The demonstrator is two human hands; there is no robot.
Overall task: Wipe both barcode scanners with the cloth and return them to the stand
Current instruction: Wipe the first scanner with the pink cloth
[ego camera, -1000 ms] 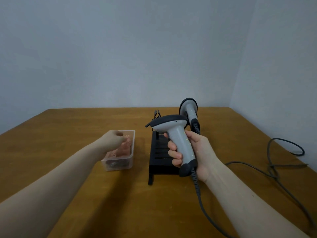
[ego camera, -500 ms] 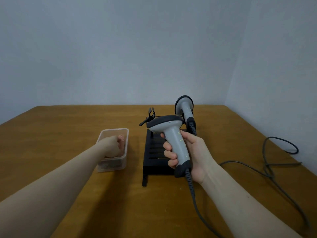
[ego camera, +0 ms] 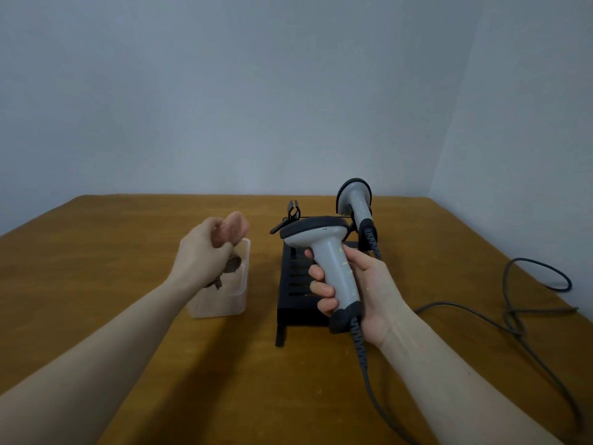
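My right hand [ego camera: 362, 290] grips the handle of a grey barcode scanner [ego camera: 324, 248], held upright over the black stand [ego camera: 293, 284]. Its head points left and its cable hangs down past my wrist. A second grey scanner [ego camera: 356, 200] rests at the far end of the stand, head up. My left hand [ego camera: 200, 252] is closed on a pinkish cloth [ego camera: 232, 231], lifted just above a clear plastic box [ego camera: 231, 300] left of the stand. A dark patterned part of the cloth trails down into the box.
Dark cables [ego camera: 526, 303] loop across the wooden table [ego camera: 96, 268] on the right. A small black clip [ego camera: 293, 210] sits at the stand's far left corner. Grey walls close the table at the back and right.
My left hand went into the clear box, closed on the cloth and has risen out with it. My right hand keeps the scanner in about the same spot.
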